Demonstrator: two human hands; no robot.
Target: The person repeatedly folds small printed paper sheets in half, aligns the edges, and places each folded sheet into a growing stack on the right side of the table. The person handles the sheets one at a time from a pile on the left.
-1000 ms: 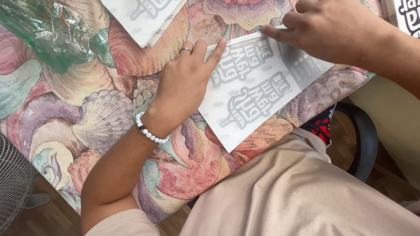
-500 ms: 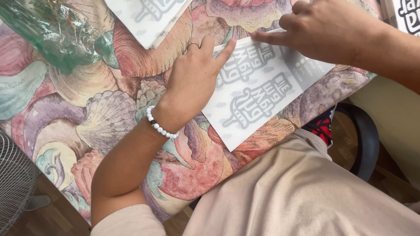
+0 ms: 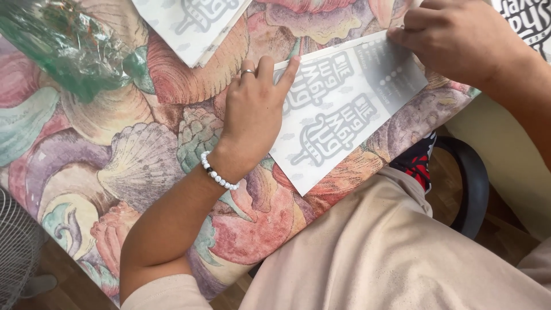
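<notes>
On the shell-pattern tablecloth (image 3: 132, 166), near its front edge, lies a white printed paper sheet (image 3: 344, 120), tilted, one corner pointing twd the person's lap. Left hand (image 3: 252, 115) rests flat on the sheet's left end, palm down, fingers (image 3: 287, 69) stretched along its top edge, pressing not gripping; ring on one finger, white bead bracelet (image 3: 217, 171) at the wrist. Right hand (image 3: 459, 40) sits at the sheet's upper right corner, fingers curled, tips on the paper edge; can't tell if it pinches the edge or just presses it. Left of the sheet, well apart, a crumpled green clear plastic bag (image 3: 69, 46) at the cloth's far left. Above the sheet, just beside the left fingertips, a 2nd printed sheet (image 3: 189, 23), partly out of frame. Right of the sheet, past the right wrist, another printed paper w/ dark lettering (image 3: 528, 20). Below the sheet: beige trousers (image 3: 390, 252), black chair rim (image 3: 473, 183).
</notes>
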